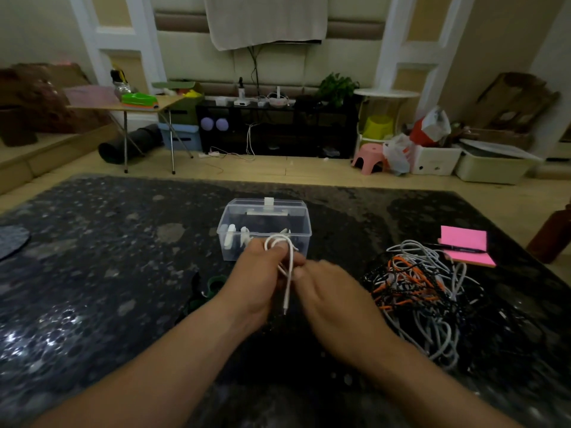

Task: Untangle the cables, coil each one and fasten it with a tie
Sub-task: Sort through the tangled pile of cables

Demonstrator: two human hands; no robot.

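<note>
Seen in clear box (297, 220): white pieces (230, 240). Before it, gripped white cable (289, 282) with left hand (259, 281), pinched with right hand (336, 299); tangled cables (426, 291) to its right.

A white cable (289, 267) sits mid-frame. At right, an orange, black and grey tangle (423, 291) beside a pink notepad (466, 245). The table (92, 273) is dark, speckled.

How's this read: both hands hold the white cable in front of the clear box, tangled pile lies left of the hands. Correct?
Not quite. The head view shows the tangled pile right of the hands, not left. The rest holds: left hand and right hand hold the white cable in front of the clear box.
</note>
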